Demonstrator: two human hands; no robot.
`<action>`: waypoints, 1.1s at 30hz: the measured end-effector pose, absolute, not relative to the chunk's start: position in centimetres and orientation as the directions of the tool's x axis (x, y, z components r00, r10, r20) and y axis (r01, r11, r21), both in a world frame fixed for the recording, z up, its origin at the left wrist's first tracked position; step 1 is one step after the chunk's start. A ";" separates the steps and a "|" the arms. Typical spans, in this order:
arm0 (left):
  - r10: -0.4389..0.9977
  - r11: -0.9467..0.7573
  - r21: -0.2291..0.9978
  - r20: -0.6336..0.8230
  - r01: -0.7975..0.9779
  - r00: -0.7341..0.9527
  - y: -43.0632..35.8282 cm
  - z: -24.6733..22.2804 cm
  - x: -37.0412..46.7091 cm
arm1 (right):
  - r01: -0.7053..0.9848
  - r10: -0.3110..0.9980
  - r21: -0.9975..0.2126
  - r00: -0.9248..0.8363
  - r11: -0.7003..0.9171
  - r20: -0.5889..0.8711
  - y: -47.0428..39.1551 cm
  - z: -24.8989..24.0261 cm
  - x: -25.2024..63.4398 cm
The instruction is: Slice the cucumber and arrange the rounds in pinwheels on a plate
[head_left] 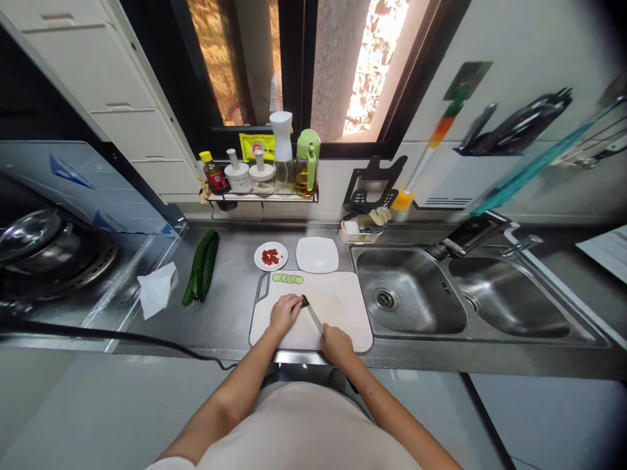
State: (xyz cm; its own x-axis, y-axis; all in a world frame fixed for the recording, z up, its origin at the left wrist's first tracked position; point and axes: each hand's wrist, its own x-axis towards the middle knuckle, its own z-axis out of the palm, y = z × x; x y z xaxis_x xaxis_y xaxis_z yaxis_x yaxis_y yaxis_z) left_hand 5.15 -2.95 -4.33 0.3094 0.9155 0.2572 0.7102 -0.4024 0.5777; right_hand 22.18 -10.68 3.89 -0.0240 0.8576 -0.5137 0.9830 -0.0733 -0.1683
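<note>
On the white cutting board [343, 307], my right hand [336, 344] is closed round the handle of a knife [315, 318]. The blade points up and left, its tip at a short dark green piece of cucumber [304, 301]. My left hand [285, 313] has its fingers closed on that piece, and most of it is hidden under them. Several pale cucumber slices [288, 279] lie in an overlapping row near the board's far edge. Behind the board stand a small white plate [259, 264] with chopped red pieces [270, 256] and a bare white square plate [317, 254].
Whole cucumbers [202, 267] and a white paper towel [157, 287] lie to the left, before the stove with a lidded pot [36, 238]. A double sink [416, 326] adjoins the board's right. A seasoning rack [264, 198] hangs behind. A black cable [161, 341] crosses the front left.
</note>
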 end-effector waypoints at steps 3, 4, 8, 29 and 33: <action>0.918 -0.396 0.575 0.252 0.716 0.306 -3.0 -4.2 5.2 | 0.980 0.855 -0.176 -0.014 -0.090 -0.518 -10.7 4.2 22.5; 0.920 -0.392 0.572 0.250 0.721 0.302 -3.1 -4.1 5.2 | 0.979 0.856 -0.180 -0.014 -0.093 -0.516 -10.7 4.3 22.6; 0.930 -0.368 0.567 0.228 0.737 0.289 -3.2 -3.7 5.4 | 0.981 0.867 -0.175 -0.013 -0.086 -0.497 -10.6 4.5 23.1; 0.988 -0.123 0.726 0.155 0.677 0.013 -3.3 -2.0 4.9 | 0.997 0.985 0.034 0.068 -0.064 -0.156 -10.5 3.8 25.3; 0.980 -0.196 0.703 0.168 0.684 0.108 -3.3 -1.1 5.4 | 0.998 0.992 0.053 0.050 -0.044 -0.115 -10.6 4.0 25.4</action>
State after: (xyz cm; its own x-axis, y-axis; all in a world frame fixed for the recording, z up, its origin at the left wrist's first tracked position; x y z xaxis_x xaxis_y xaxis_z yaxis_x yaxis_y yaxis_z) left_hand 5.43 -3.32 -1.12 0.1078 0.9798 0.1684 0.6839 -0.1960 0.7027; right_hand 25.40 -10.57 4.01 0.0497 0.9921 -0.1149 0.9976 -0.0438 0.0532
